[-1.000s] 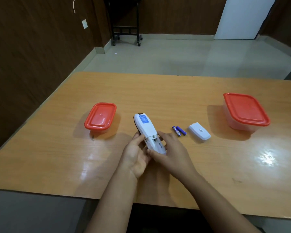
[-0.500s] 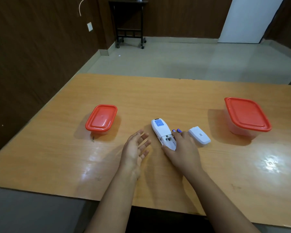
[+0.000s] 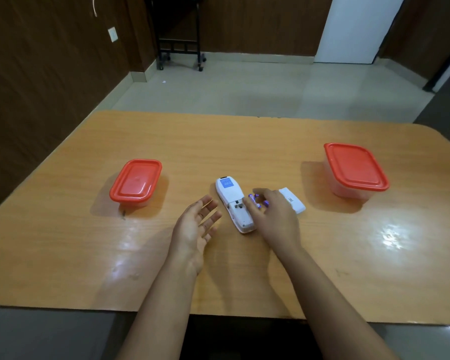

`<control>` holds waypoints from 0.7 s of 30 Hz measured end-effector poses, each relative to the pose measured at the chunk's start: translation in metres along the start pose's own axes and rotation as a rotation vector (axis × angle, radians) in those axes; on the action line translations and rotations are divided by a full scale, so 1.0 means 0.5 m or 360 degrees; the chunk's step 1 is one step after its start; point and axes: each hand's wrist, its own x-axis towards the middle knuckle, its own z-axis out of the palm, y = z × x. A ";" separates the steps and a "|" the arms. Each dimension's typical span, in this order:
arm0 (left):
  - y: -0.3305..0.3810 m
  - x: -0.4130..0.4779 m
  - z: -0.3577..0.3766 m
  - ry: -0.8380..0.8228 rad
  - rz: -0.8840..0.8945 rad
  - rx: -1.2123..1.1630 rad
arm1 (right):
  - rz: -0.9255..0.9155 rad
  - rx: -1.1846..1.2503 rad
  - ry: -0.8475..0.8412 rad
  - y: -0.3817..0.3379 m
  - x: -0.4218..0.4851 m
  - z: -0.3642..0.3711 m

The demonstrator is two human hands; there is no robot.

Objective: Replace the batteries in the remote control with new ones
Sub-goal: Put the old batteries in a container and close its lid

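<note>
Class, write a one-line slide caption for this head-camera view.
Right hand reaches the purple batteries beside the opened remote; left hand hovers open.

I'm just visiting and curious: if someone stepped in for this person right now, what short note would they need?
Left hand: open, empty, palm up beside the remote.
Right hand: fingers closing on the two purple batteries; grip not clear.
Remote: face down on the table, compartment open and empty.
Battery cover: off, right of the hand.
Two red-lidded containers: shut.
Left: fit batteries, refit cover.
</note>
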 end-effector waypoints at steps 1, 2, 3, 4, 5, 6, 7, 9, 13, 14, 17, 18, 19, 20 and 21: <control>-0.002 -0.003 0.004 -0.0021 0.0012 0.0019 | 0.0029 0.0168 0.0107 0.003 0.006 -0.017; -0.004 -0.005 0.009 -0.0049 0.0029 0.0048 | 0.0082 0.0335 0.0234 0.013 0.016 -0.035; -0.007 -0.008 0.014 -0.0079 0.0046 0.0087 | 0.0163 0.0510 0.0389 0.030 0.028 -0.053; -0.010 -0.010 0.019 -0.0108 0.0055 0.0130 | 0.0281 0.0711 0.0579 0.050 0.043 -0.072; -0.013 -0.013 0.024 -0.0136 0.0055 0.0169 | 0.0429 0.0923 0.0788 0.074 0.058 -0.091; -0.016 -0.016 0.029 -0.0164 0.0050 0.0203 | 0.0586 0.1105 0.0992 0.101 0.073 -0.112; -0.019 -0.018 0.034 -0.0192 0.0044 0.0231 | 0.0745 0.1225 0.1152 0.130 0.086 -0.133; -0.023 -0.019 0.041 -0.0237 0.0033 0.0262 | 0.1021 0.1244 0.1260 0.180 0.107 -0.169; -0.030 -0.014 0.054 -0.0254 0.0048 0.0307 | 0.1211 0.1159 0.0999 0.236 0.131 -0.203; -0.031 -0.013 0.060 -0.0261 0.0052 0.0315 | 0.1204 0.1122 0.0924 0.241 0.137 -0.206; -0.036 -0.008 0.076 -0.0287 0.0060 0.0319 | 0.1154 0.1071 0.0805 0.244 0.150 -0.220; -0.038 -0.008 0.080 -0.0299 0.0061 0.0325 | 0.1147 0.1092 0.0805 0.246 0.150 -0.225; -0.041 -0.007 0.082 -0.0309 0.0068 0.0342 | 0.1140 0.1099 0.0822 0.246 0.145 -0.232; -0.045 -0.007 0.084 -0.0317 0.0081 0.0360 | 0.1132 0.1070 0.0837 0.253 0.138 -0.238; -0.050 -0.007 0.085 -0.0322 0.0102 0.0382 | 0.1123 0.0982 0.0833 0.257 0.125 -0.246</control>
